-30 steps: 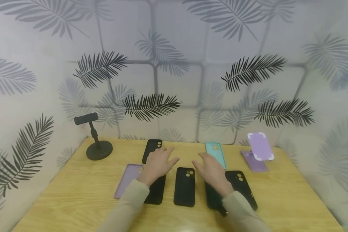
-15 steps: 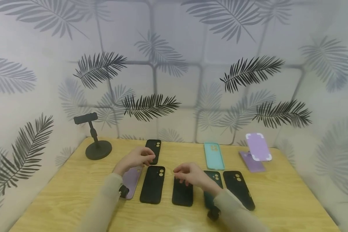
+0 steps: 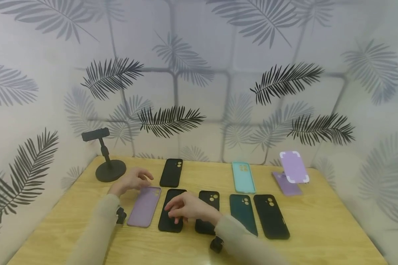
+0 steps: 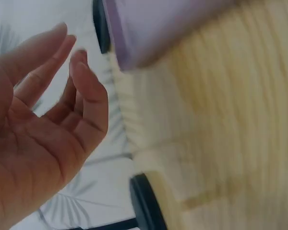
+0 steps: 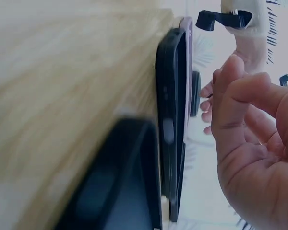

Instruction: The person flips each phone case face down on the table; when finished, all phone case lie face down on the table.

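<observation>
My left hand [image 3: 132,180] hovers at the far end of a purple phone case [image 3: 144,208], its fingers loosely bent around nothing. In the left wrist view that hand [image 4: 48,124] is apart from the purple case [image 4: 153,24]. Over a black phone case [image 3: 167,221] just to the right, my right hand [image 3: 194,209] hangs with relaxed, bent fingers. Its forearm partly covers another black case [image 3: 203,227]. A gap separates the right hand [image 5: 259,134] from the black cases in the right wrist view. Farther right lie a dark green case [image 3: 243,213] and a black case [image 3: 271,217].
Behind the front row lie a black case [image 3: 171,173] and a turquoise case [image 3: 243,177]. A black phone stand [image 3: 110,170] stands at the back left, a purple phone stand [image 3: 293,167] at the back right. A leaf-patterned wall [image 3: 199,92] borders the wooden table [image 3: 69,221].
Both hands have moved left: the left from the back black case to the purple one, the right from beside the turquoise case to the second case in front. The cases stay put.
</observation>
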A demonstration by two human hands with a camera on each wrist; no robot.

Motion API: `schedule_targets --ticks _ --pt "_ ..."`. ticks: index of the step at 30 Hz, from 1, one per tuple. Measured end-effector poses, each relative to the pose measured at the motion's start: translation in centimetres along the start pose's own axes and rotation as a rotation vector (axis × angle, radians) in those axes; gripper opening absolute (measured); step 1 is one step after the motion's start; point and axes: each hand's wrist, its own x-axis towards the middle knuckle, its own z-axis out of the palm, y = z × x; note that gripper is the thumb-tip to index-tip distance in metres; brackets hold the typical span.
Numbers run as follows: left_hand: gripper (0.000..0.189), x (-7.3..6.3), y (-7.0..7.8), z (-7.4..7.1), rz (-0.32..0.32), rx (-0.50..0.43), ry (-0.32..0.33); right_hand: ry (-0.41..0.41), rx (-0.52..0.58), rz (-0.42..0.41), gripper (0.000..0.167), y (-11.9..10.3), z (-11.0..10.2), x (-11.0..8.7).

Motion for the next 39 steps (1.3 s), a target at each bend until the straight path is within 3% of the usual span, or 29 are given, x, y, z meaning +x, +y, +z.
schedule_targets --ticks 4,9,14,20,27,30,36,39 --pt "0.027 0.1 -0.9 -0.1 -0.049 -0.003 0.021 -0.030 -0.010 -0.004 0.021 -0.5 1.6 1.1" --pt "0.025 0.0 -1.3 -0.1 -0.104 0.016 -0.005 -0.049 -0.120 0.005 0.019 -1.1 3.4 2.4" --pt "0.020 0.2 -1.5 -0.1 -0.107 0.099 -0.009 -0.015 -0.201 0.034 0.017 -1.3 4.0 3.2" --pt "0.015 0.2 -1.6 0.1 -0.162 0.103 0.014 0.000 -0.268 0.061 0.016 -1.5 4.2 3.7" --pt "0.013 0.7 -1.9 -0.3 -0.105 0.220 -0.001 0.040 -0.300 0.116 0.013 -2.1 4.5 3.9" --pt "0.016 0.6 -2.1 -0.8 -0.104 0.171 -0.038 0.046 -0.312 0.118 0.014 -2.3 4.5 4.0" --pt "0.025 -0.1 -2.9 -1.8 -0.096 -0.108 -0.182 0.048 -0.316 0.142 0.016 -2.3 4.4 4.1" --pt "0.029 -0.4 -3.0 -2.1 -0.073 -0.196 -0.208 0.043 -0.324 0.146 0.017 -2.3 4.3 4.2"
